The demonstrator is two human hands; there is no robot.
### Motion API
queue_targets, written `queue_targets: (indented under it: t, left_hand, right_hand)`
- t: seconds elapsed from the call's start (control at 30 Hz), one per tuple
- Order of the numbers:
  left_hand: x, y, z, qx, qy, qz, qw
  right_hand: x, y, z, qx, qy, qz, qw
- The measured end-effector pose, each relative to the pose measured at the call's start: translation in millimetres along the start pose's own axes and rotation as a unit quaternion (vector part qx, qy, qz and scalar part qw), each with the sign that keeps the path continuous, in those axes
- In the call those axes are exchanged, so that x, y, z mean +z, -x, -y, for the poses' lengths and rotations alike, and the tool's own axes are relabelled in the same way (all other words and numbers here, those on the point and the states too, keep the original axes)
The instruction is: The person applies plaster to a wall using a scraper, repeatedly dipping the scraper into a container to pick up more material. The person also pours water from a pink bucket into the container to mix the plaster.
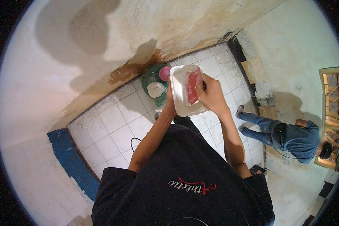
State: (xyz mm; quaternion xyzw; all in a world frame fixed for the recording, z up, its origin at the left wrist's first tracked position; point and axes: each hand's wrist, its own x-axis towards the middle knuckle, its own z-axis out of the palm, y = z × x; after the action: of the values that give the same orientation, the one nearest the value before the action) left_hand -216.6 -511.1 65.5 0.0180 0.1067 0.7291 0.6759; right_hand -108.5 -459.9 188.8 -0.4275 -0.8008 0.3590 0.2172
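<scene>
A white rectangular plastic tub [188, 109] is held up in front of my chest. My left hand [171, 98] grips its left side, the fingers mostly hidden beneath and behind it. My right hand [213, 95] is closed on a red flat-bladed scraper [192, 86]. The blade is smeared with a whitish paste and lies over the tub's opening, against its right inner side. Whitish residue coats the tub's inside.
By the stained wall [139, 64], a green plastic bag [150, 80] lies on the white tiled floor [118, 120], with a pink bowl [164, 73] and a round white thing [156, 89] on it. Another person [290, 137] stands at right near a window [331, 100].
</scene>
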Motion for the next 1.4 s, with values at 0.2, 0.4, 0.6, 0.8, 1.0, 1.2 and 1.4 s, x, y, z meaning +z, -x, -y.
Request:
queue_targets:
  t: [0.2,0.4,0.6,0.8,1.0,1.2,1.4]
  left_hand:
    - [-17.1,-3.2,2.3,-0.027,0.046,-0.005,0.999]
    - [-24.5,-7.9,4.0,-0.024,0.023,-0.023,0.999]
    - [-9.9,-4.6,-0.6,-0.058,0.046,-0.072,0.995]
    - [-2.9,-8.0,3.9,0.001,0.023,-0.024,0.999]
    - [-47.8,-4.8,11.7,0.012,0.011,0.005,1.0]
    - [-67.3,1.6,16.6,-0.01,-0.019,-0.115,0.993]
    - [-67.8,14.3,15.4,0.012,-0.072,-0.065,0.995]
  right_hand:
    - [-4.7,-0.5,-0.1,0.013,0.004,0.007,1.0]
    - [-11.1,0.1,-6.9,-0.012,-0.026,0.022,0.999]
    - [-46.7,-14.7,16.7,-0.014,0.08,0.032,0.996]
    - [-25.8,-8.3,10.2,-0.081,0.174,0.027,0.981]
    - [18.1,24.6,15.4,-0.047,0.172,-0.002,0.984]
    - [57.9,43.3,31.5,-0.022,0.198,-0.018,0.98]
    - [69.2,56.2,29.4,-0.036,0.166,-0.057,0.984]
